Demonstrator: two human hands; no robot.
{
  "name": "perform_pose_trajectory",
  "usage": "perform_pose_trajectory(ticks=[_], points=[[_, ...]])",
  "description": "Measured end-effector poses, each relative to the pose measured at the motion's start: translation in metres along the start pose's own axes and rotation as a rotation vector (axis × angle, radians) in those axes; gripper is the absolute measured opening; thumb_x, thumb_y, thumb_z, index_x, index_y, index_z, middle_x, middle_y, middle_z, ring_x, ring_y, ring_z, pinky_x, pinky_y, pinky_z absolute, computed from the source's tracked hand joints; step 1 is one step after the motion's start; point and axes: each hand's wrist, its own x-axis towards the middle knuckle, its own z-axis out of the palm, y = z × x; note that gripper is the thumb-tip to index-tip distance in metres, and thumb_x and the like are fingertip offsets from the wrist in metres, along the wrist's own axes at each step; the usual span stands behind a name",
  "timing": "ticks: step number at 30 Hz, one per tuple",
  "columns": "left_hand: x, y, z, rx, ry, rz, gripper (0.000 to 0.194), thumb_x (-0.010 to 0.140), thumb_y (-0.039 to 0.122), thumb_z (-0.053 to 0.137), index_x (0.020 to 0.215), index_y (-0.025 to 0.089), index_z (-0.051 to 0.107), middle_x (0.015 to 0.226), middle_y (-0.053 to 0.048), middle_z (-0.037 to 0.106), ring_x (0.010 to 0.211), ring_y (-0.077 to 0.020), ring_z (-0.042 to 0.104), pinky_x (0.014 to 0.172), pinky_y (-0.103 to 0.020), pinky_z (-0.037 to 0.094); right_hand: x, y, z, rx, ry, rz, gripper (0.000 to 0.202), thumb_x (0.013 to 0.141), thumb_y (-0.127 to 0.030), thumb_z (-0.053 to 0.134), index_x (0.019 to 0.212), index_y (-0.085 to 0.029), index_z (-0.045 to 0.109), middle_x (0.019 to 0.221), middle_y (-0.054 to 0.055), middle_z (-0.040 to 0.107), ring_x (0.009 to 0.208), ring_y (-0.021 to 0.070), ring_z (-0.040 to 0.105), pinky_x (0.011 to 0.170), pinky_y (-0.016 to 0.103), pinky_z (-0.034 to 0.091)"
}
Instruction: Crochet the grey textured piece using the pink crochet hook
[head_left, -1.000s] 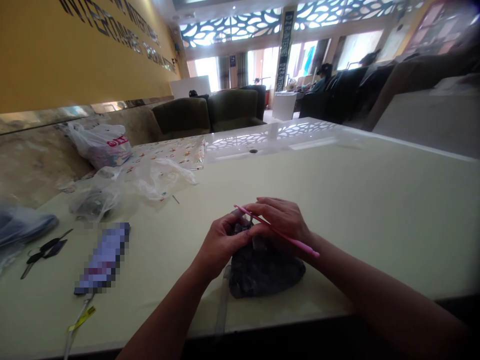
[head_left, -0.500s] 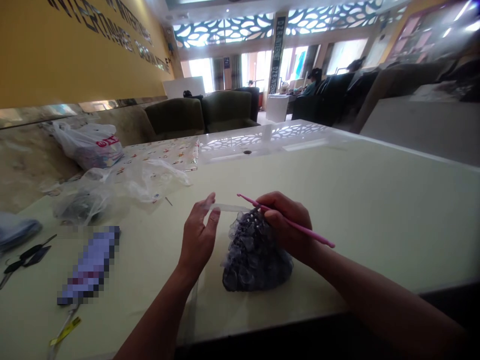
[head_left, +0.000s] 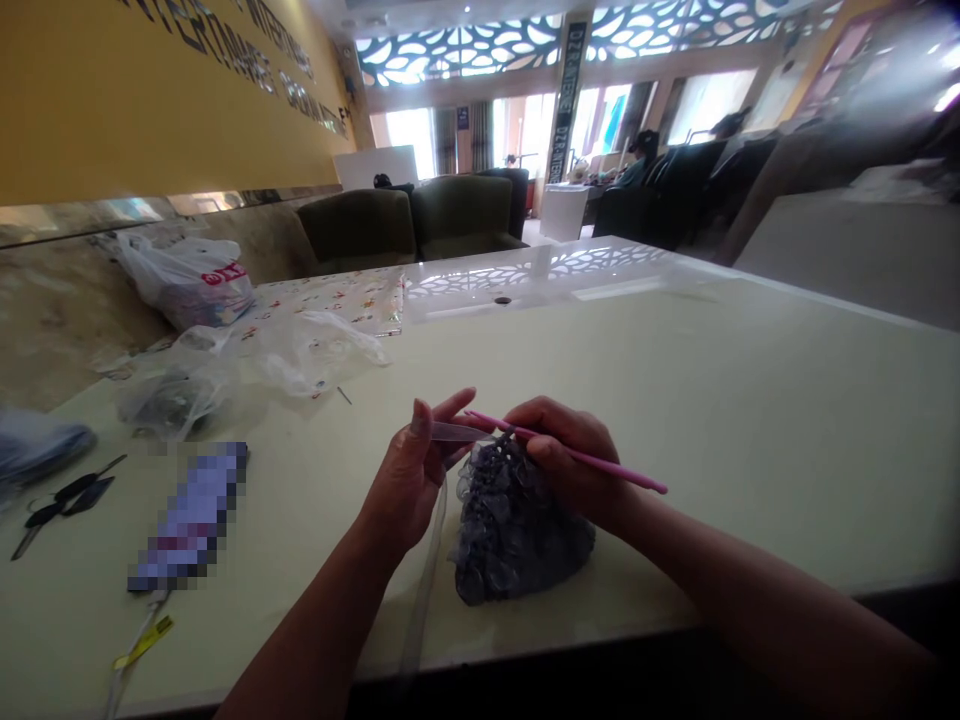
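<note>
My right hand [head_left: 570, 450] is closed around a pink crochet hook [head_left: 616, 472], its tip pointing left. Those fingers also rest on the top of a dark grey, ruffled crochet piece [head_left: 517, 535], which sits on the table. A sheer grey ribbon [head_left: 459, 433] stretches from the top of this piece to my left hand [head_left: 412, 465]. The ribbon passes between the thumb and fingers there, thumb raised and some fingers extended toward the hook. Its tail hangs below the left hand down to the table's front edge. The palm side of the right hand is hidden.
Left on the table [head_left: 750, 420] lie keys [head_left: 71, 495], a blurred-out purple item [head_left: 196, 515] with a yellow tag [head_left: 142, 643], and thin clear plastic bags [head_left: 315, 350]. A filled white bag [head_left: 199, 280] stands behind. Armchairs [head_left: 465, 215] and a seated person [head_left: 639, 160] are farther back.
My left hand has turned, its thumb now raised and its fingers closer to the hook tip. The ribbon span is shorter. The right hand keeps the hook; the whole view has shifted slightly.
</note>
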Motion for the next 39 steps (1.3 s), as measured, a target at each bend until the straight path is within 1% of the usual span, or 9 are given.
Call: perform_pose_trajectory(ticks=[3,9,16,19,24,28,30,35,39], points=[[-0.004,0.001,-0.001,0.028,-0.109,-0.029,0.060,0.091,0.066,0.048,0.125,0.021,0.069,0.108,-0.008,0.076,0.113,-0.0230,0.064,0.103,-0.035,0.043,0.001,0.003,-0.002,-0.010,0.009,0.004,0.042,0.096,-0.055,0.052,0.085,-0.016,0.066,0.064,-0.002,0.060,0.055,0.0094,0.051,0.051,0.020,0.041],[-0.007,-0.001,-0.005,0.124,-0.177,0.010,0.059,0.089,0.063,0.055,0.132,0.024,0.065,0.108,-0.007,0.074,0.117,-0.0252,0.061,0.107,-0.036,0.040,0.002,0.005,-0.003,0.043,-0.010,-0.027,0.041,0.095,-0.054,0.055,0.086,-0.016,0.067,0.066,-0.001,0.061,0.055,0.0091,0.051,0.051,0.020,0.041],[-0.008,0.002,0.004,0.001,-0.030,-0.030,0.066,0.091,0.071,0.040,0.119,0.021,0.074,0.093,-0.008,0.077,0.112,-0.0231,0.063,0.107,-0.035,0.041,0.001,0.007,-0.004,0.046,-0.023,-0.018,0.041,0.095,-0.054,0.055,0.087,-0.016,0.067,0.066,-0.001,0.060,0.055,0.0091,0.051,0.051,0.020,0.040],[-0.008,0.002,0.003,0.089,-0.081,0.012,0.064,0.088,0.071,0.046,0.120,0.022,0.073,0.101,-0.008,0.075,0.117,-0.0246,0.060,0.106,-0.035,0.042,0.001,0.009,-0.005,0.065,-0.031,-0.021,0.040,0.095,-0.054,0.056,0.087,-0.016,0.067,0.066,-0.002,0.059,0.055,0.0085,0.050,0.051,0.020,0.039],[-0.007,0.003,-0.004,0.302,-0.211,-0.035,0.064,0.069,0.046,0.084,0.128,0.026,0.068,0.107,-0.006,0.071,0.116,-0.0300,0.059,0.101,-0.039,0.042,0.002,0.008,-0.003,0.124,-0.066,-0.023,0.038,0.094,-0.053,0.058,0.088,-0.017,0.067,0.066,-0.002,0.059,0.055,0.0090,0.049,0.052,0.021,0.041],[-0.005,0.005,-0.005,0.391,-0.230,-0.116,0.048,0.070,0.028,0.085,0.116,0.025,0.073,0.127,-0.009,0.066,0.115,-0.0304,0.060,0.097,-0.040,0.045,0.005,0.003,-0.003,0.146,-0.101,-0.086,0.045,0.093,-0.058,0.056,0.086,-0.016,0.069,0.068,0.000,0.059,0.056,0.0104,0.050,0.055,0.023,0.043],[-0.005,0.007,-0.005,0.413,-0.266,-0.119,0.041,0.072,0.026,0.083,0.112,0.024,0.075,0.133,-0.010,0.063,0.119,-0.0297,0.057,0.098,-0.038,0.044,0.007,0.002,-0.005,0.123,-0.139,-0.133,0.049,0.092,-0.061,0.055,0.087,-0.015,0.070,0.071,0.002,0.059,0.059,0.0109,0.052,0.055,0.024,0.044],[-0.006,0.009,-0.005,0.479,-0.242,-0.165,0.088,0.075,0.022,0.078,0.153,0.031,0.037,0.089,0.001,0.065,0.079,-0.0147,0.060,0.079,-0.031,0.046,0.016,0.003,-0.014,0.114,-0.340,-0.233,0.053,0.092,-0.062,0.050,0.082,-0.014,0.070,0.073,0.003,0.058,0.067,0.0129,0.056,0.076,0.033,0.053],[-0.006,0.009,-0.002,0.624,-0.178,-0.078,0.067,0.075,0.019,0.074,0.139,0.026,0.058,0.097,-0.005,0.070,0.082,-0.0182,0.061,0.075,-0.031,0.045,0.024,0.001,-0.023,0.012,-0.496,-0.270,0.051,0.097,-0.058,0.046,0.081,-0.015,0.068,0.074,0.003,0.059,0.071,0.0132,0.057,0.096,0.040,0.050]])
